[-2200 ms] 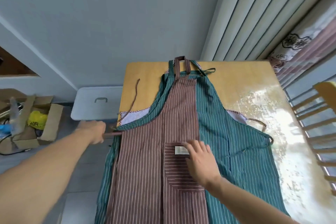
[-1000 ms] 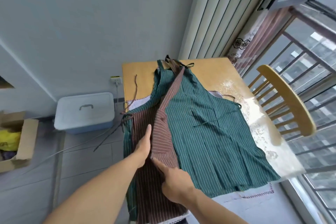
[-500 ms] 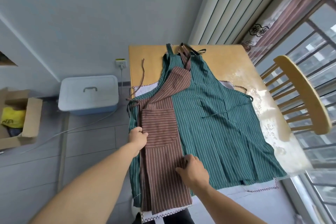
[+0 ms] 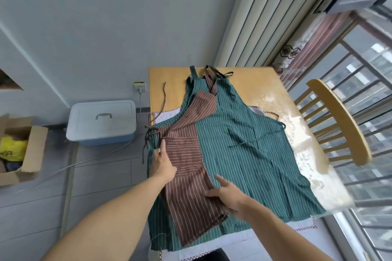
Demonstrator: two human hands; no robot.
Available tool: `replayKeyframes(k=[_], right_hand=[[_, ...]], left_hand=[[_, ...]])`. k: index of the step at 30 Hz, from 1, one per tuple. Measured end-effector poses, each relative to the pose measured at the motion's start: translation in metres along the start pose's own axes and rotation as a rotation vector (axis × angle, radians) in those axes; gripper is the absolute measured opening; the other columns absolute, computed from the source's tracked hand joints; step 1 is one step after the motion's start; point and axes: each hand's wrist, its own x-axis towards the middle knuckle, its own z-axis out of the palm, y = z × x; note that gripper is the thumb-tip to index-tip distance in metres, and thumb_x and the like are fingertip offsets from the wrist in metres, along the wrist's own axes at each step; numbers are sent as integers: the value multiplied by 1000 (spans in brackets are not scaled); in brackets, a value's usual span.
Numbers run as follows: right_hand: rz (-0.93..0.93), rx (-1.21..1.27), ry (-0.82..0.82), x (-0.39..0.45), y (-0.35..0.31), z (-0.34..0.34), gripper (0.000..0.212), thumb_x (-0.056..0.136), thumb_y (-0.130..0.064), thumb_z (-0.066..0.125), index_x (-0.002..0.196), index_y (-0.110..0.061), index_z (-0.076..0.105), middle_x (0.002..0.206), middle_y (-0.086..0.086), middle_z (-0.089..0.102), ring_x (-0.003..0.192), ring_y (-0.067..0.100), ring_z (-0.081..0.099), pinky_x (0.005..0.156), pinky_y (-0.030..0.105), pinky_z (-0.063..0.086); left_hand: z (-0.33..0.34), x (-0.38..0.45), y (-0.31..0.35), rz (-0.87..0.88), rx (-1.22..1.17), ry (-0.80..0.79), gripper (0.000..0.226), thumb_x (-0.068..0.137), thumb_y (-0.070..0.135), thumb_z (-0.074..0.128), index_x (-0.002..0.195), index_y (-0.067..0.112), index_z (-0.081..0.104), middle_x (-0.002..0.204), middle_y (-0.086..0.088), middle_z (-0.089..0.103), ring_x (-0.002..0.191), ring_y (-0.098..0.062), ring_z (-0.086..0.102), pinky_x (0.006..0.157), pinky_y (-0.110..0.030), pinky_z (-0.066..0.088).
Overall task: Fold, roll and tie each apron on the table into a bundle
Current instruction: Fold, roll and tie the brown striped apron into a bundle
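Note:
A brown striped apron [image 4: 188, 154], folded lengthwise into a narrow strip, lies on top of a spread green striped apron [image 4: 250, 154] on the wooden table [image 4: 167, 82]. A white apron [image 4: 163, 115] with chequered trim peeks out beneath both. My left hand [image 4: 162, 162] lies flat with straight fingers along the brown strip's left edge. My right hand [image 4: 226, 193] rests on the strip's right edge lower down, thumb and fingers spread over the fabric. The brown ties [image 4: 148, 135] dangle off the table's left side.
A wooden chair [image 4: 339, 121] stands close at the table's right, by the window railing. On the floor to the left sit a white lidded bin [image 4: 101, 122], a cardboard box [image 4: 23, 150] and a cable [image 4: 84, 163] running from a wall socket.
The brown apron went from spread open to folded in a narrow strip. My left hand's fingers have straightened along its left edge, and my right hand shifted a little down its right edge.

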Motion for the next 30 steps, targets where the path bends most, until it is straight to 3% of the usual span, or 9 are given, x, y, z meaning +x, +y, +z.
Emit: replayKeyframes(k=[1,4,7,13,15,18,21,25,30], right_hand=[[-61,50,-23,-8,-14,-1,73,91,4,67,143,-39,39,101,22,76,82,32,73,81,48,62],[-183,-127,-184,-42,-57,2,28,97,-1,61,116,-20,68,98,17,75,72,18,68,63,31,55],[-109,-542,-355,-63,-72,10,17,99,-8,62,101,-19,76,96,-2,72,81,8,66,58,23,55],[257,-880,-294,-46,-31,-11,28,98,5,53,93,-18,69,122,15,67,98,27,67,91,44,60],[322,-867,-224,-38,-9,-30,30,98,4,53,97,-20,71,133,17,63,99,27,67,90,38,61],[436,-1021,-249,-28,16,-45,33,102,-9,57,130,-23,66,142,8,59,113,25,64,96,40,58],[393,-1194,-188,-13,12,-53,46,103,-18,58,148,-19,51,148,6,56,127,27,61,100,44,56],[60,-806,155,13,-28,-64,43,95,-8,67,137,-14,60,115,9,74,102,20,74,89,36,61],[-164,-529,241,48,-102,-61,54,100,-1,58,150,-13,42,126,5,71,100,17,73,94,40,58]], left_hand=[[-2,-3,3,153,120,16,107,88,6,72,160,38,0,167,0,9,145,-28,35,98,-31,48],[-10,-9,15,405,246,-223,76,92,4,56,155,40,33,166,7,21,155,-21,15,125,-43,19],[-19,-20,26,385,261,-394,63,90,16,54,147,40,47,160,2,37,149,-22,33,121,-38,28],[-5,-29,22,360,256,-486,63,97,25,64,154,30,37,167,-1,20,117,-13,53,90,-29,49],[3,-32,19,341,215,-478,64,97,23,64,154,28,37,167,-1,20,110,-10,56,84,-27,53],[11,-35,15,312,252,-413,57,96,23,64,150,28,43,165,0,24,145,-22,35,115,-40,38],[16,-29,18,245,223,-317,46,96,24,63,140,32,52,157,-3,36,131,-26,53,108,-43,45],[10,-6,29,210,103,-238,29,96,26,64,124,32,59,127,7,62,96,-11,66,88,-35,58],[-15,41,69,73,-89,34,32,98,21,61,129,28,57,132,7,60,84,-10,65,65,-26,53]])
